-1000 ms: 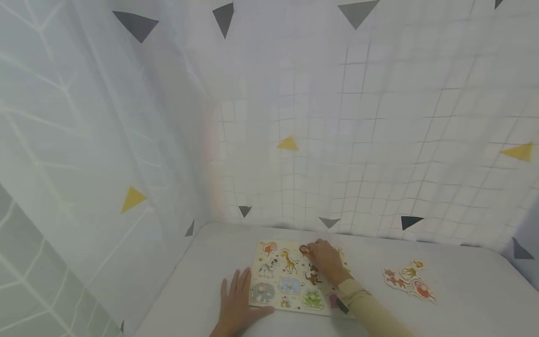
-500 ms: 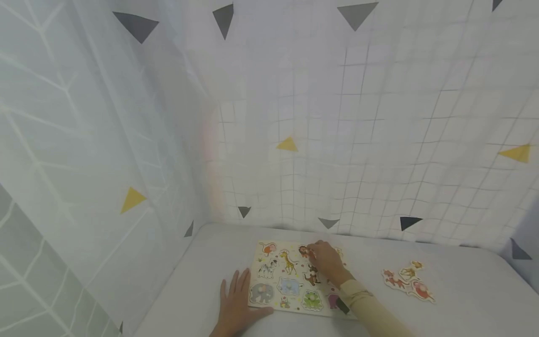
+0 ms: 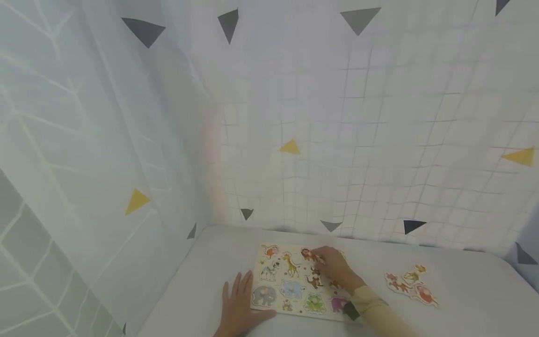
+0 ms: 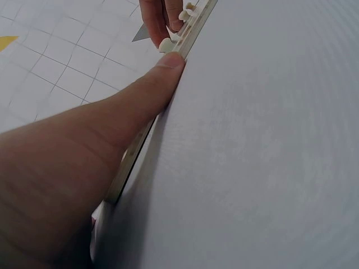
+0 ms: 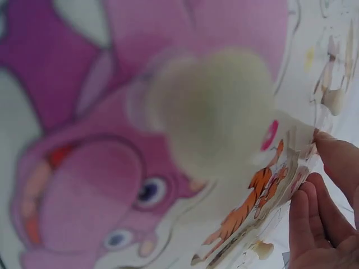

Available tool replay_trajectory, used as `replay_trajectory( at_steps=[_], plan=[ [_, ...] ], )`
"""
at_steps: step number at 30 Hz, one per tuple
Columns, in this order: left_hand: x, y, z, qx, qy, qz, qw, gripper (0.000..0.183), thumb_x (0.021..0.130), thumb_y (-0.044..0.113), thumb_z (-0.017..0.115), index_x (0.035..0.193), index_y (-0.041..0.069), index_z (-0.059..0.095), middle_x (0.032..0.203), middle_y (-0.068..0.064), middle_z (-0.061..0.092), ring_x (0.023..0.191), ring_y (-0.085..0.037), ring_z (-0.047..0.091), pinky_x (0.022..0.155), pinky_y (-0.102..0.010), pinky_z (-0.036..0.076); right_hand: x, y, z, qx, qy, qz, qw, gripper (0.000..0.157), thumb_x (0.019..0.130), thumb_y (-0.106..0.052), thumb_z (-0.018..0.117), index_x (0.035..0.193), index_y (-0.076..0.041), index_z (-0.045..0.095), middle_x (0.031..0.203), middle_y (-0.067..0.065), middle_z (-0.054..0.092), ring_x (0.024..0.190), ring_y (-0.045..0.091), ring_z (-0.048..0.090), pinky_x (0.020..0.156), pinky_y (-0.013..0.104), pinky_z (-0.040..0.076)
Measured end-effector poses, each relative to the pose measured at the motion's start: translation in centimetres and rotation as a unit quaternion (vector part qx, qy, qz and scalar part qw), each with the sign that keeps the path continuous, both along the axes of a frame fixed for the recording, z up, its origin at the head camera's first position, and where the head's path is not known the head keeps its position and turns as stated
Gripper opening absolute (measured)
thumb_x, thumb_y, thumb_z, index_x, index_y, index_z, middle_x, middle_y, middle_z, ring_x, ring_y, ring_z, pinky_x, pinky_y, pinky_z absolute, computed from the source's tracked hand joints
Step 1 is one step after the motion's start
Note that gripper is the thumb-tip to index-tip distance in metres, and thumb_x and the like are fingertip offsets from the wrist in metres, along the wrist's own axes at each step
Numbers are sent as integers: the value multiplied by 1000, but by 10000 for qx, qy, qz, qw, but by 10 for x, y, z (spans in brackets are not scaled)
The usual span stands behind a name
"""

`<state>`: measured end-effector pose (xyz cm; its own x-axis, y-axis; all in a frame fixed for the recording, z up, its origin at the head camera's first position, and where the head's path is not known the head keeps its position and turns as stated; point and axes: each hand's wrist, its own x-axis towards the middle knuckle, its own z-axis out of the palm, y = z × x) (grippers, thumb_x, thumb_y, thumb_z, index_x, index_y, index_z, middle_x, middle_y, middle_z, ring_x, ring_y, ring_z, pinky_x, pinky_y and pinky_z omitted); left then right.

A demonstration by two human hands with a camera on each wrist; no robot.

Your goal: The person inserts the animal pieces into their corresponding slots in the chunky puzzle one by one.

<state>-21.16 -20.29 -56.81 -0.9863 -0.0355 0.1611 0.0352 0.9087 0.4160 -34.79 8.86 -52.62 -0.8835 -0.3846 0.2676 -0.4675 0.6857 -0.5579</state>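
A wooden animal peg puzzle board [image 3: 288,245] lies on the table with several pieces in it, among them a zebra [image 3: 269,271], giraffe [image 3: 290,265], elephant [image 3: 264,296] and frog [image 3: 314,303]. My right hand [image 3: 337,270], over the board's far right part, pinches the lion puzzle piece [image 3: 308,254] between thumb and fingers. My left hand [image 3: 238,305] lies spread along the left edge, its thumb against the board's front side. The right wrist view is largely filled by a purple hippo piece [image 5: 112,168] with its peg; a tiger piece [image 5: 247,202] shows near my fingertips.
To the board's right lie three loose pieces: a fox-like one [image 3: 397,283], a spotted yellow animal [image 3: 414,274] and a red-pink animal [image 3: 425,294]. White patterned fabric [image 3: 358,140] hangs behind the table [image 3: 227,243].
My right hand has shifted slightly right and towards me, and the lion piece with it. The left hand stays in place; the whole view has tipped a little.
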Motion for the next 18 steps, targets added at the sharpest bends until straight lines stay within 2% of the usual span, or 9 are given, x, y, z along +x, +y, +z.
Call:
replay_trajectory(
  at_steps=[6,11,14,18],
  plan=[
    [-2,-1,-3,11,90,29,10000,133,62,92,68,160,8,34,167,-12,37,157,-42,27,126,-75,8,0,3,-2,10,-225,58,9997,40,85,-3,80,123,0,71,128,19,71,121,41,66,106,56,54],
    [-1,-1,-3,7,79,23,10000,132,63,91,68,160,8,33,167,-12,37,157,-43,27,126,-75,9,4,7,1,-93,-515,133,9985,36,87,-8,80,122,-5,71,130,16,71,126,41,64,109,59,51],
    [0,-1,-1,0,91,-4,10000,132,63,89,70,159,7,34,166,-13,38,156,-43,27,126,-75,9,9,11,1,-158,-331,170,9992,31,89,-7,76,120,-5,72,123,13,74,119,38,68,105,57,54],
    [1,0,1,-13,75,-27,10000,132,64,90,69,160,7,33,167,-13,37,157,-43,27,126,-75,8,14,19,1,-189,44,20,9998,20,90,-1,72,109,-8,75,107,6,77,101,27,71,92,46,60]
  ],
)
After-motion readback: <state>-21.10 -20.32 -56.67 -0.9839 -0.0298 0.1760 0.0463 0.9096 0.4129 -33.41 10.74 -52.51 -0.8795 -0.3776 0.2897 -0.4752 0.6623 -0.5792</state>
